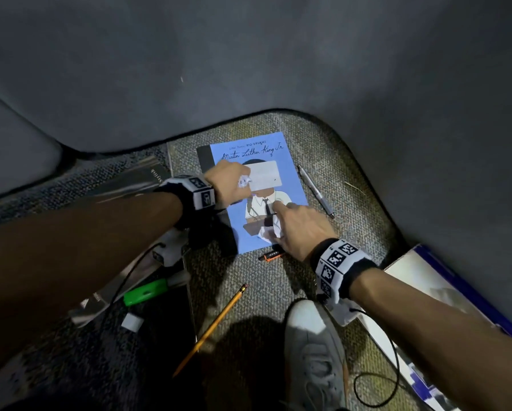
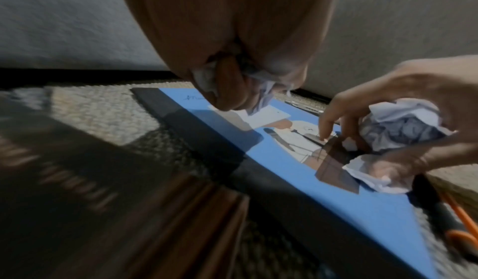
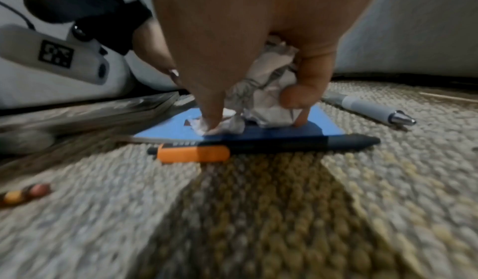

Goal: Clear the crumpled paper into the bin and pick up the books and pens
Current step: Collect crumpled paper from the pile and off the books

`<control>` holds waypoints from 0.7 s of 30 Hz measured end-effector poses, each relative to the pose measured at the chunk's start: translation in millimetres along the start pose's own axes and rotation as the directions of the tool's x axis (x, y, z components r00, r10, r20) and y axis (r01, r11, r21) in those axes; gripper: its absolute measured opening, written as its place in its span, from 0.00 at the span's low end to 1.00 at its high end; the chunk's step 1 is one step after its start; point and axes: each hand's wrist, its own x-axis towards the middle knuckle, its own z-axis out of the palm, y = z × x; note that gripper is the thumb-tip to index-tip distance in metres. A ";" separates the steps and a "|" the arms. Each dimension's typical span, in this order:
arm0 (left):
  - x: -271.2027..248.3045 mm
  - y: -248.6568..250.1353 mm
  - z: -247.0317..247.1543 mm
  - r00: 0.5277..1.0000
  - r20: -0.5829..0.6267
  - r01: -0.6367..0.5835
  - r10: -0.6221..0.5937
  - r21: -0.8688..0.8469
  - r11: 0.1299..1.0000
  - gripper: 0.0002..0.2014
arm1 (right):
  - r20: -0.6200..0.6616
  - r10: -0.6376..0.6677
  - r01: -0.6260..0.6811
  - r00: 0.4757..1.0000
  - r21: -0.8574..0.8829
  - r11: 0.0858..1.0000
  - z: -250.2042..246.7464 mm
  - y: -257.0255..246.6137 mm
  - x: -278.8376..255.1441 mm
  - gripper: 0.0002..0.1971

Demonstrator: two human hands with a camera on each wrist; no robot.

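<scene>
A light-blue picture book (image 1: 290, 179) lies on the carpet between a grey sofa and me. My left hand (image 1: 229, 183) hovers over its top half and grips a small crumpled paper (image 1: 244, 182), seen bunched in the fist (image 2: 261, 83). My right hand (image 1: 296, 229) curls round a larger crumpled paper ball (image 1: 268, 232) (image 2: 403, 128) (image 3: 264, 95) resting on the book's lower part. A black and orange pen (image 1: 268, 256) (image 3: 258, 146) lies at the book's near edge. A silver pen (image 1: 315, 191) (image 3: 369, 109) lies right of the book. A yellow pencil (image 1: 216, 324) lies closer to me.
A dark book (image 1: 136, 179) lies left of the blue one. A green highlighter (image 1: 148, 293) and its white cap (image 1: 132, 321) lie at the left. A white and blue book (image 1: 444, 298) lies at the right. My grey shoe (image 1: 317, 351) stands near the pencil. The sofa (image 1: 248, 54) bounds the far side.
</scene>
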 end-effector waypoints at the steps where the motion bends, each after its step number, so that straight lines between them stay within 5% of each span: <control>1: -6.2 -3.5 -1.8 0.999 -0.015 0.027 -0.028 -0.043 0.999 0.06 | 0.011 -0.009 0.009 1.000 0.000 1.000 2.8 -0.4 -0.3 0.16; 6: -34.3 -18.5 -9.8 0.979 -0.118 0.119 -0.163 -0.317 0.941 0.06 | 0.054 -0.103 0.105 0.993 -0.032 0.994 7.5 -6.3 -2.9 0.04; 8: -46.2 -24.1 -15.6 0.976 -0.126 0.126 -0.176 -0.330 0.935 0.08 | 0.075 -0.111 0.108 0.991 0.043 0.993 -5.6 -3.1 0.9 0.08; 10: -57.7 -29.7 -21.5 0.971 -0.151 0.122 -0.184 -0.345 0.930 0.08 | -0.071 -0.001 0.015 0.997 0.194 0.981 -24.3 7.9 9.7 0.09; 12: -66.7 -38.8 -24.8 0.961 -0.178 0.126 -0.210 -0.392 0.911 0.11 | -0.210 0.181 -0.058 0.961 0.488 0.871 -53.7 19.6 13.2 0.06; 14: -75.7 -45.2 -26.0 0.948 -0.194 0.136 -0.252 -0.466 0.874 0.13 | -0.169 0.305 -0.091 0.937 0.727 0.681 -79.8 23.8 8.1 0.06; 15: -79.6 -48.8 -27.0 0.941 -0.204 0.136 -0.269 -0.499 0.856 0.13 | -0.141 0.304 -0.090 0.942 0.769 0.633 -90.5 19.8 5.1 0.07; 21: -121.2 -71.8 -36.7 0.911 -0.278 0.104 -0.304 -0.560 0.822 0.14 | -0.036 0.083 -0.034 0.996 0.705 0.709 -89.3 -45.6 3.6 0.07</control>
